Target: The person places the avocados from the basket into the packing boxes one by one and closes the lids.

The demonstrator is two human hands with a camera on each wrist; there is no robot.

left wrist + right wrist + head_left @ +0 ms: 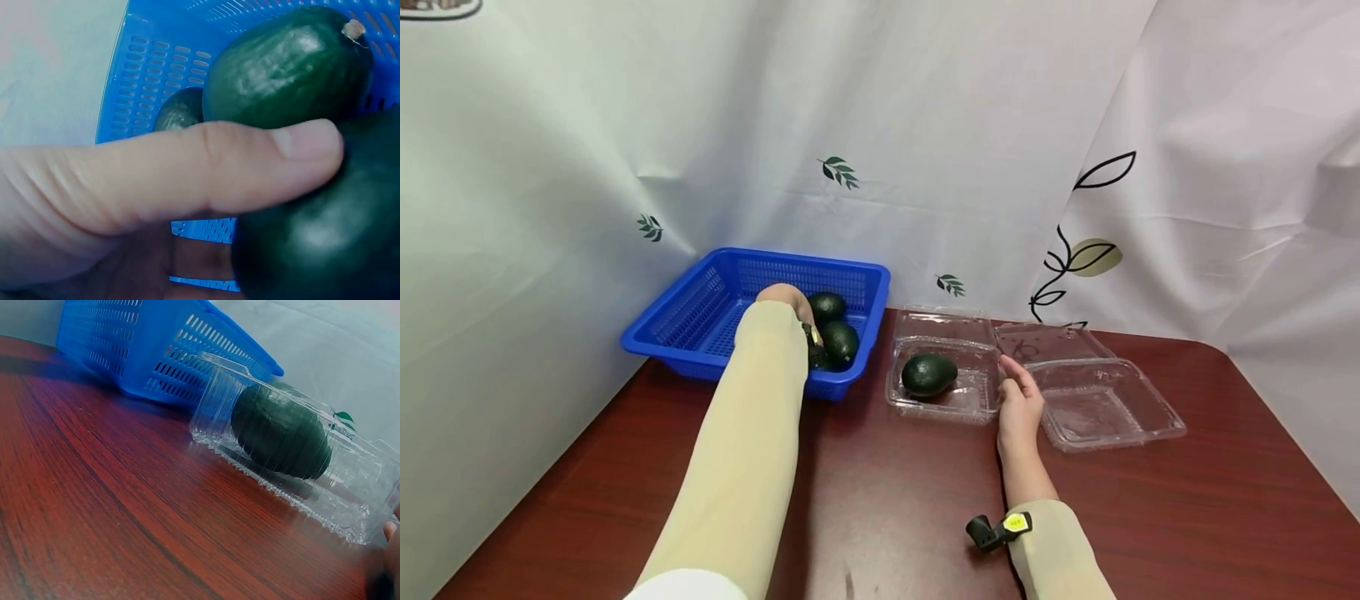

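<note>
My left hand (pixel 786 298) is down inside the blue basket (pixel 681 354). Its thumb (pixel 269 165) lies over a dark green avocado (pixel 325 231), with fingers showing below, so the hand grips that fruit. Just beyond the thumb is another avocado (pixel 281 75), stem end visible, and part of a smaller-looking one (pixel 181 111). My right hand (pixel 1021 410) touches the right side of an open clear plastic clamshell container (pixel 943 410), its fingers fairly straight along the wall. A single avocado (pixel 928 375) lies in the left half of this container's base.
A second clear clamshell (pixel 1093 412) stands open to the right of my right hand. Its lid (pixel 1052 343) leans back toward the white curtain (pixel 940 167). Everything rests on a reddish-brown wooden table (pixel 895 500), with the basket at the back left.
</note>
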